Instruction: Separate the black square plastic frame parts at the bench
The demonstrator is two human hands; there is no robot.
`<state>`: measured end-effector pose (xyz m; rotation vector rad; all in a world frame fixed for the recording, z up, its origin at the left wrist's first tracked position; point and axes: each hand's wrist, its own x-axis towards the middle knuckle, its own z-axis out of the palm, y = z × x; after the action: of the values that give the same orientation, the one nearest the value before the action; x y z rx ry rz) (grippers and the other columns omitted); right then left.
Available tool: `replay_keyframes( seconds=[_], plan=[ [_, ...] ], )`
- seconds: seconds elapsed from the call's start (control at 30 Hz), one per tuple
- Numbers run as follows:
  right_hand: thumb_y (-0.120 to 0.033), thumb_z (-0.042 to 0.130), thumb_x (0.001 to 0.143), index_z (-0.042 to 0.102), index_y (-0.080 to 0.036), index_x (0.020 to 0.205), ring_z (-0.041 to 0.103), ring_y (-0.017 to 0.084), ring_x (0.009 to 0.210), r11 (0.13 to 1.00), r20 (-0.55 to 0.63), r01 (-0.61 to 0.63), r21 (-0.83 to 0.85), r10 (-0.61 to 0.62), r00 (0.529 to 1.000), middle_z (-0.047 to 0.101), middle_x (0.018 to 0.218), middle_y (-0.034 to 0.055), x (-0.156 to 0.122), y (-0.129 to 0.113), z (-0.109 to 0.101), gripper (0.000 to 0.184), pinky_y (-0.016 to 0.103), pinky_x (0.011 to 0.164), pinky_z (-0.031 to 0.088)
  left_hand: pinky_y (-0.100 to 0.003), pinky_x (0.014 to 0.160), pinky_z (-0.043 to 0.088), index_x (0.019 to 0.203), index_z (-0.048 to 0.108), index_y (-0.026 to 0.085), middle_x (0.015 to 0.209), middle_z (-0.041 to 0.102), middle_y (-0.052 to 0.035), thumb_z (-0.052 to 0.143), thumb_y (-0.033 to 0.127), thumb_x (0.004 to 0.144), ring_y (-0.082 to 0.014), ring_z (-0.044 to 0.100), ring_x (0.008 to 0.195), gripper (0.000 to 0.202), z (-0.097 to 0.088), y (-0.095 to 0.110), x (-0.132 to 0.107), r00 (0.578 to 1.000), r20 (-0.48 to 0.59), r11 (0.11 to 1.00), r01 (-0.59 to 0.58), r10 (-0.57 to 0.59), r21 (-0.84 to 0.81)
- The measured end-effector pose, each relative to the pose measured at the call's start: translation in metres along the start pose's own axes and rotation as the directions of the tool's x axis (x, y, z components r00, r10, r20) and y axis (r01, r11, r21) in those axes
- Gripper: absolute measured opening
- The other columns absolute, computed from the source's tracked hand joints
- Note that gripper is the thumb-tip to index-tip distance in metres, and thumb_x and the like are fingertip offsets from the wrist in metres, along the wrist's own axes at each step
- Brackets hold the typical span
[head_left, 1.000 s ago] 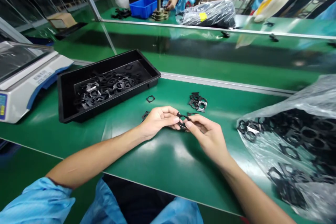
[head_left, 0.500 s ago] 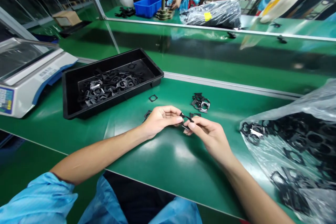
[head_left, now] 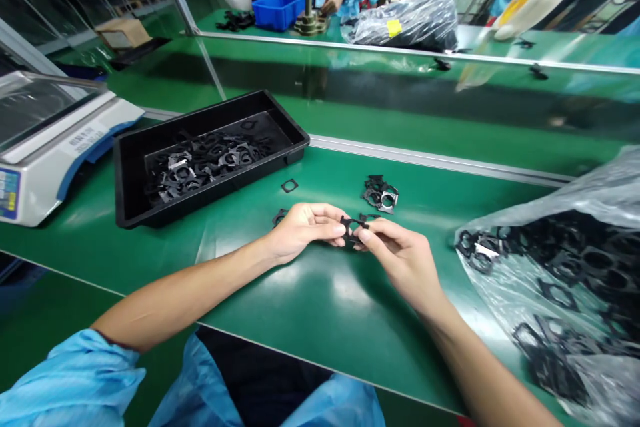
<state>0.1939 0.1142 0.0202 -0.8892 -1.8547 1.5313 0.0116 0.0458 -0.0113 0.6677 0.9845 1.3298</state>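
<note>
Pinching a small black part (head_left: pixel 354 221) at its two ends, I have it up between both hands, just above the desk (head_left: pixel 320 300) and in front of me. My left grip (head_left: pixel 303 230) presses thumb against fingers on one end, and my right grip (head_left: pixel 403 247) does the same on the other. My fingers cover much of it, so I cannot tell whether it is one piece or two together.

I judge the step in hand to be close two-handed handling of this part. The next move seems to call for a light, even fingertip hold, since something so thin could bend or slip if one side pulls harder.

Just beyond my hands lie a loose square frame (head_left: pixel 283 189) and a small cluster of parts (head_left: pixel 373 197). Ahead to the left, a black tray (head_left: pixel 230 183) holds a heap of similar pieces; to my right, a clear plastic bag (head_left: pixel 530 207) holds many more.
</note>
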Motion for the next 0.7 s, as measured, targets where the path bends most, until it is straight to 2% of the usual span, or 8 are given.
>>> replay_keyframes(
  seconds=[0.17, 0.3, 0.47, 0.6, 0.7],
  plan=[
    [-0.059, 0.076, 0.081, 0.072, -0.018, 0.079, 0.067, 0.018, 0.064, 0.998, 0.014, -0.053, 0.038, 0.053, 0.999, 0.070, 0.070, 0.0035, 0.0009, 0.0063, -0.0003, 0.041, 0.030, 0.068, 0.060, -0.029, 0.074, 0.054, 0.086, 0.079, 0.013, 0.083, 0.076, -0.0047, 0.095, 0.036, 0.062, -0.0122, 0.066, 0.069, 0.037, -0.0020, -0.0002, 0.0016, 1.000, 0.024, 0.998, -0.015, 0.014, 0.066],
    [-0.058, 0.078, 0.080, 0.073, -0.019, 0.077, 0.067, 0.017, 0.065, 1.000, -0.021, -0.014, 0.019, 0.015, 1.000, 0.070, 0.075, 0.0038, 0.0012, 0.0071, 0.0005, 0.039, 0.031, 0.070, 0.060, -0.030, 0.079, 0.052, 0.082, 0.081, 0.014, 0.089, 0.078, -0.0063, 0.095, 0.035, 0.062, -0.0144, 0.066, 0.076, 0.032, -0.0037, 0.0006, 0.0022, 1.000, 0.013, 0.993, -0.019, 0.017, 0.119],
    [-0.057, 0.078, 0.080, 0.077, -0.021, 0.076, 0.068, 0.019, 0.066, 0.999, -0.062, 0.024, -0.047, -0.027, 0.998, 0.069, 0.074, 0.0041, 0.0007, 0.0063, 0.0011, 0.036, 0.033, 0.068, 0.061, -0.033, 0.087, 0.052, 0.082, 0.082, 0.015, 0.088, 0.078, -0.0056, 0.095, 0.036, 0.061, -0.0163, 0.068, 0.081, 0.032, -0.0054, 0.0017, 0.0036, 0.998, 0.067, 0.993, 0.004, -0.013, 0.122],
    [-0.056, 0.082, 0.076, 0.077, -0.020, 0.074, 0.069, 0.018, 0.063, 0.998, -0.038, -0.044, 0.034, 0.045, 0.998, 0.070, 0.072, 0.0034, 0.0013, 0.0042, 0.0009, 0.036, 0.032, 0.067, 0.061, -0.031, 0.087, 0.052, 0.078, 0.082, 0.015, 0.088, 0.078, -0.0054, 0.095, 0.033, 0.061, -0.0161, 0.068, 0.083, 0.028, -0.0080, 0.0058, 0.0046, 0.995, 0.099, 0.990, 0.003, -0.017, 0.140],
    [-0.056, 0.084, 0.073, 0.077, -0.020, 0.074, 0.070, 0.018, 0.063, 0.991, 0.010, -0.100, 0.093, 0.099, 0.995, 0.071, 0.068, 0.0030, 0.0023, 0.0017, 0.0008, 0.037, 0.032, 0.068, 0.062, -0.030, 0.085, 0.053, 0.078, 0.081, 0.014, 0.087, 0.077, -0.0057, 0.096, 0.031, 0.059, -0.0157, 0.068, 0.083, 0.031, -0.0094, 0.0085, 0.0042, 0.986, 0.162, 0.989, 0.020, -0.044, 0.150]
  ],
)
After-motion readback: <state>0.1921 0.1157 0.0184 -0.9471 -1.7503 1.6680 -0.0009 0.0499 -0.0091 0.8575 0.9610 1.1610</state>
